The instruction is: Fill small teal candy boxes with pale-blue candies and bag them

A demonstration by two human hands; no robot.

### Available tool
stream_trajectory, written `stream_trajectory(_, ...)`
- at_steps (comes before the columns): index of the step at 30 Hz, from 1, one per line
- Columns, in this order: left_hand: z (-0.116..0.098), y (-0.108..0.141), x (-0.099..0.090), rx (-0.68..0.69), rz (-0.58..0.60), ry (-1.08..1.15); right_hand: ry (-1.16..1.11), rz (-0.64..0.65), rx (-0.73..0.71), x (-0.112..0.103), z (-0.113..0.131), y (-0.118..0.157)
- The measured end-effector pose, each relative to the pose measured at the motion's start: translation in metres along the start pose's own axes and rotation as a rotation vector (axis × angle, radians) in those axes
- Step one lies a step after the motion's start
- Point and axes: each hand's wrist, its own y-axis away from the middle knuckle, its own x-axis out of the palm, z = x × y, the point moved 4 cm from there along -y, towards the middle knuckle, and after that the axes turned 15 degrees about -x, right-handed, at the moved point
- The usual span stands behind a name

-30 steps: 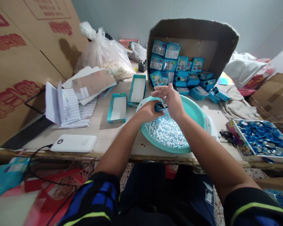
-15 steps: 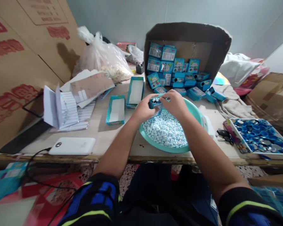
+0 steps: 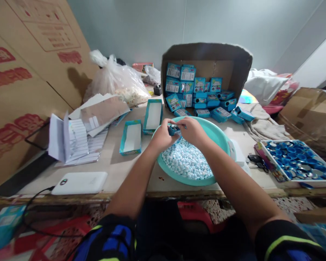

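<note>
Above the far left part of a turquoise basin [image 3: 222, 139], my left hand [image 3: 163, 137] is closed around a small blue candy box [image 3: 174, 131]. Pale candies show at the box's top opening. My right hand [image 3: 194, 131] pinches at the top edge of the same box, its fingertips touching the flap. Beneath both hands, the basin holds a heap of small pale blue and white candies [image 3: 186, 159]. My fingers hide part of the box.
A tipped carton [image 3: 206, 50] full of blue candy boxes stands behind the basin. Left are two open blue trays [image 3: 132, 136], papers [image 3: 70, 141] and a white power bank [image 3: 80, 183]. Right are keys [image 3: 256, 161] and a white tray [image 3: 323, 163] of blue-rimmed caps.
The whole scene sits lower in the picture as the head view tilts up. My right fingers have shifted a little on the box's top; the left hand still holds it.
</note>
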Motion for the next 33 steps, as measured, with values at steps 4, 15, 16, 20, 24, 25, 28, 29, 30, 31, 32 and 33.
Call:
stream_trajectory(4,0.002,0.002,0.0,-0.036,-0.016,-0.043,-0.136,-0.082,0.082,0.002,-0.005,0.0)
stream_trajectory(15,0.001,0.0,0.004,0.064,0.054,0.18,-0.495,-0.228,0.021,0.009,-0.004,0.005)
stream_trajectory(16,0.0,-0.001,0.003,0.071,0.052,0.17,-0.49,-0.202,-0.023,0.008,0.0,0.004)
stream_trajectory(20,0.001,-0.002,-0.002,0.058,0.003,0.136,-0.324,-0.125,-0.166,0.0,0.007,0.004)
stream_trajectory(24,0.007,-0.004,-0.003,0.073,-0.034,0.259,-0.182,-0.046,-0.139,-0.006,0.001,0.007)
stream_trajectory(25,0.009,-0.005,-0.002,0.093,-0.029,0.303,-0.189,-0.029,-0.123,-0.007,0.0,0.008)
stream_trajectory(28,0.011,-0.004,0.001,0.154,-0.046,0.373,-0.214,-0.066,-0.058,-0.01,0.002,0.009)
stream_trajectory(29,0.011,-0.003,0.0,0.17,-0.072,0.372,-0.202,-0.101,-0.028,-0.011,0.003,0.009)
stream_trajectory(30,0.012,-0.003,0.0,0.18,-0.104,0.362,-0.181,-0.137,0.001,-0.012,0.005,0.009)
stream_trajectory(31,0.012,-0.002,-0.001,0.181,-0.131,0.342,-0.155,-0.167,0.024,-0.012,0.006,0.009)
stream_trajectory(32,0.013,-0.002,-0.001,0.172,-0.142,0.315,-0.125,-0.186,0.041,-0.012,0.006,0.008)
stream_trajectory(33,0.014,-0.003,-0.001,0.154,-0.133,0.283,-0.095,-0.197,0.053,-0.011,0.006,0.007)
